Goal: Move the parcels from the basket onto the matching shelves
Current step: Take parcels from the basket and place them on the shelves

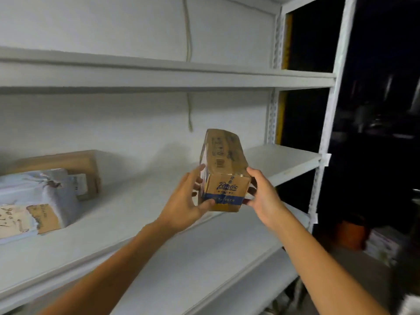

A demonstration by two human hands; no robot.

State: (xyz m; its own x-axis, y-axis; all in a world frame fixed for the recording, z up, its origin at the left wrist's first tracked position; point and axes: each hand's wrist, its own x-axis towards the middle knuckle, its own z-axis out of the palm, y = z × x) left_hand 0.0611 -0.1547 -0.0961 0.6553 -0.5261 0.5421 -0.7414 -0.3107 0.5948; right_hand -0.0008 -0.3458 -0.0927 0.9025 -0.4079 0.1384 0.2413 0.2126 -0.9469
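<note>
Far left, we see a pale plastic mailer [34, 201] lying on the middle shelf [127, 219], a torn brown label on its near face. Just behind it, touching, sits a flat brown carton [68, 162] against the white back wall. Moving inward, the board runs bare, and a thin cord [189, 42] hangs down the wall past the upper shelf [159, 76].

Now the centre: the left hand [188, 201] grips the cardboard parcel [223, 169] on its left side, thumb pressed along the lower front edge, fingers wrapped round the flank. The parcel is long and narrow, its far end pointing at the wall and tipped upward, its near end showing blue script above a blue band. It is held over the middle shelf; whether its underside touches the board, we cannot tell.

The right hand [261, 196] clamps the parcel's right side, fingers curled against it. So both hands are set apart, with the parcel between them.

Further right stands the white perforated upright [327, 133], then darkness, with something orange [350, 235] low down.
</note>
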